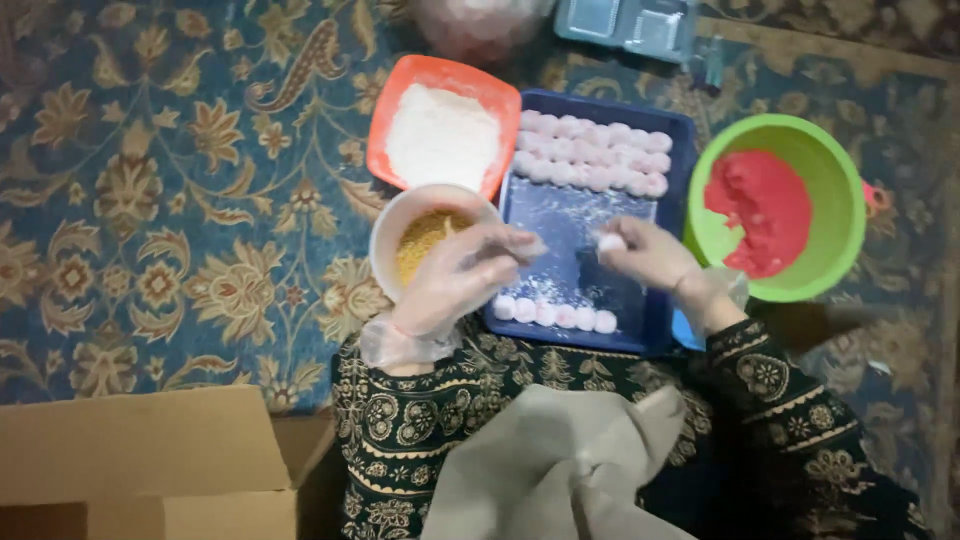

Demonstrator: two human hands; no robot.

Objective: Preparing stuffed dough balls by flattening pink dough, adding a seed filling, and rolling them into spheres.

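My left hand (pixel 455 275), in a clear plastic glove, hovers over the near left corner of a dark blue tray (pixel 675 200), next to a white bowl (pixel 388 232) of yellow crumbs. Its fingers are bent and hold nothing that I can see. My right hand (pixel 650 255), also gloved, pinches a small pale pink ball (pixel 611 242) above the tray. Rows of pink-white balls (pixel 592 152) fill the tray's far end, and one row (pixel 557 314) lies along its near edge.
An orange tray (pixel 400 92) of white powder sits beyond the bowl. A green bowl (pixel 835 175) with red dough stands right of the tray. A cardboard box (pixel 140 460) lies at the near left. Grey cloth (pixel 560 465) covers my lap on a patterned carpet (pixel 150 200).
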